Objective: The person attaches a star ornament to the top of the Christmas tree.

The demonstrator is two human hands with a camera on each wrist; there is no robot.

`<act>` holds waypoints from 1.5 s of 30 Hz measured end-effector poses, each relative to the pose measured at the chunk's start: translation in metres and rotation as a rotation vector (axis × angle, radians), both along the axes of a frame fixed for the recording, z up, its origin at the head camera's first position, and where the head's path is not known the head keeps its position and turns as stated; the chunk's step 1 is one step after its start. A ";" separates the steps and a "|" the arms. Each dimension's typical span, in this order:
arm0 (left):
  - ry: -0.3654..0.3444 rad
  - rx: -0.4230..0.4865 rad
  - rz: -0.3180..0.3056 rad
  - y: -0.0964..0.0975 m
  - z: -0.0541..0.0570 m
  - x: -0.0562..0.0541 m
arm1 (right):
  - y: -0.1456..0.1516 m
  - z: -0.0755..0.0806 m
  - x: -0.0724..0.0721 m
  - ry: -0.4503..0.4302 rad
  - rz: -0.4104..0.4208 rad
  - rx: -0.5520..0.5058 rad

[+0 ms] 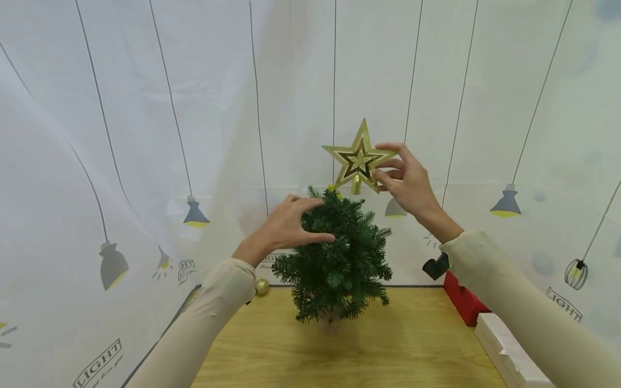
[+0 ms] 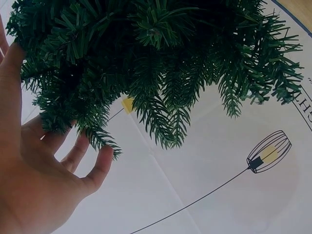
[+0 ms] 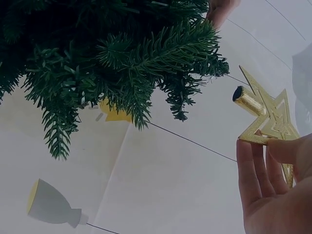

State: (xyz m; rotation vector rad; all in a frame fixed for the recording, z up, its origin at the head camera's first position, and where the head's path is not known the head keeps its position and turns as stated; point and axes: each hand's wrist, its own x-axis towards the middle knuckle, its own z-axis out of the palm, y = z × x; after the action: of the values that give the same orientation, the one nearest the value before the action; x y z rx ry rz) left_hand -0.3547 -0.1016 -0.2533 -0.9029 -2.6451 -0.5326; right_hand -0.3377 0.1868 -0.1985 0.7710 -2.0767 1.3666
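Observation:
A gold star tree topper (image 1: 360,159) is pinched by its right side between the thumb and fingers of my right hand (image 1: 411,183). It stands upright just above the tip of a small green artificial Christmas tree (image 1: 339,258), apart from it in the right wrist view. There, the topper's hollow gold socket (image 3: 249,101) points toward the branches. My left hand (image 1: 283,225) is at the upper left of the tree, thumb and fingers spread about the top branches. In the left wrist view the fingertips (image 2: 103,155) touch or nearly touch a sprig; no firm hold shows.
The tree stands on a wooden table (image 1: 412,334). Behind it at left lies a gold ball ornament (image 1: 262,286). A red box (image 1: 461,299) and a white box (image 1: 509,353) line the right edge. A white curtain (image 1: 301,81) printed with lamps hangs behind.

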 end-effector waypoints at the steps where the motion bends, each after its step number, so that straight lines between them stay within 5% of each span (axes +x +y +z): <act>1: 0.000 -0.001 0.002 0.000 0.000 0.000 | -0.001 0.000 -0.001 -0.001 0.002 0.003; 45: 0.006 0.009 0.008 0.003 -0.004 -0.002 | -0.034 -0.002 -0.031 0.027 -0.002 0.018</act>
State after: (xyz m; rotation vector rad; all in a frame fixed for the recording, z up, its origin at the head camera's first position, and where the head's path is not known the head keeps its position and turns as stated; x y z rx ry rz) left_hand -0.3568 -0.0985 -0.2569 -0.8893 -2.6383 -0.5387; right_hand -0.3684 0.1532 -0.2000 0.7907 -2.0711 1.3312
